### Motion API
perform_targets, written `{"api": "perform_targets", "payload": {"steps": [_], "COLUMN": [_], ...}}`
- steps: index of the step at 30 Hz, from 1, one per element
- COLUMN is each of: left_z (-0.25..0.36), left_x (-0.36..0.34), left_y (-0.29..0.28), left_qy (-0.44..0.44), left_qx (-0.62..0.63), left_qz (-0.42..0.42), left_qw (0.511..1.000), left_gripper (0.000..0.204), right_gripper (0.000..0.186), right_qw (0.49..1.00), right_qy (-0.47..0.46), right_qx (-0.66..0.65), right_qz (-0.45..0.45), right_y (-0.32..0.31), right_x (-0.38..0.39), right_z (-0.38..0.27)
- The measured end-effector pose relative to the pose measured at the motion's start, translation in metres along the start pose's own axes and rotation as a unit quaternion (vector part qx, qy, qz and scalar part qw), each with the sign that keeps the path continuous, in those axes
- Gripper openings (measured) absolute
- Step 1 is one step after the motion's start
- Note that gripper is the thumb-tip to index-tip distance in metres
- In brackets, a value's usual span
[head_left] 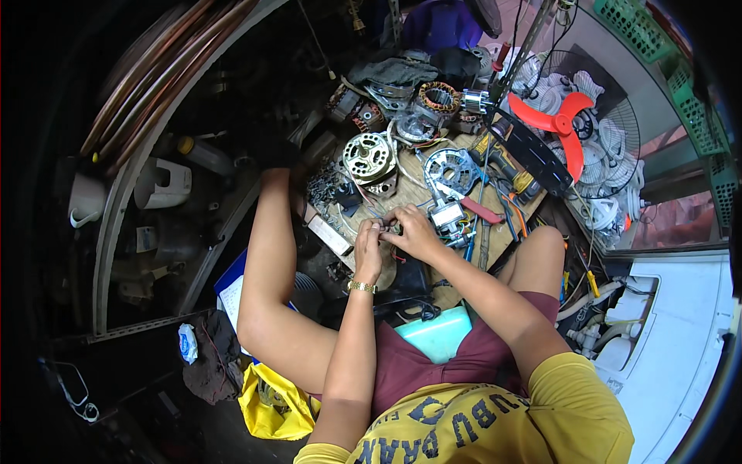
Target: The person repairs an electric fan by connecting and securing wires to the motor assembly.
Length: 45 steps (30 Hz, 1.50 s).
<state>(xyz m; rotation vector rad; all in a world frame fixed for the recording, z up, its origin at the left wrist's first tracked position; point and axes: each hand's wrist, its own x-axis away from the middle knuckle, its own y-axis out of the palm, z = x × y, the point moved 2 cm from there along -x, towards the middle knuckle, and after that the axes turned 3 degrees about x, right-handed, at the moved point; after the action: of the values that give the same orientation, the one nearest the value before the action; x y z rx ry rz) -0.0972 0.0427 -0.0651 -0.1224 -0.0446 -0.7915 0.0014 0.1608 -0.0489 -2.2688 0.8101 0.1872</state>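
Observation:
My left hand and my right hand meet over the near edge of a wooden board, fingertips pinched together on a small part with thin wires; what it is stays too small to tell. A gold bracelet rings my left wrist. Just right of my right hand lies a small motor with a white block. A round silver motor sits beyond my hands.
More motor stators and metal housings crowd the board's far end. A red fan blade and white fan grilles lie at right. A yellow drill, red-handled pliers, a pale green container and a yellow bag are close by.

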Motion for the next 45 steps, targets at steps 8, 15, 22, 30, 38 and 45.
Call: {"api": "perform_targets", "payload": {"steps": [8,15,22,30,38,45], "left_z": [-0.015,-0.026,-0.035,-0.010,-0.024,-0.029], "left_x": [0.000,-0.009,0.004,0.014,0.018,0.000], "left_y": [0.002,0.015,0.011,0.026,0.018,0.011], "left_qy": [-0.068,-0.090,-0.141,-0.205,-0.121,-0.058], "left_qx": [0.074,0.122,0.132,0.220,0.153,-0.031], "left_qz": [0.079,0.053,0.134,0.147,0.118,0.100], "left_qw": [0.992,0.987,0.972,0.942,0.974,0.993], "left_gripper": [0.012,0.012,0.010,0.016,0.029,0.018], "right_gripper": [0.024,0.021,0.019,0.012,0.014,0.020], "right_qw": [0.964,0.951,0.963,0.997,0.985,0.982], "right_qy": [0.209,0.256,0.253,0.068,0.133,0.165], "right_qx": [-0.158,-0.168,-0.090,0.020,0.104,0.056], "right_qz": [-0.051,-0.055,0.040,0.029,-0.027,-0.073], "right_y": [0.012,0.018,0.007,0.004,0.007,0.005], "right_x": [-0.005,-0.005,-0.002,0.006,-0.004,-0.004], "right_z": [0.018,0.045,0.004,-0.003,0.004,0.011]}}
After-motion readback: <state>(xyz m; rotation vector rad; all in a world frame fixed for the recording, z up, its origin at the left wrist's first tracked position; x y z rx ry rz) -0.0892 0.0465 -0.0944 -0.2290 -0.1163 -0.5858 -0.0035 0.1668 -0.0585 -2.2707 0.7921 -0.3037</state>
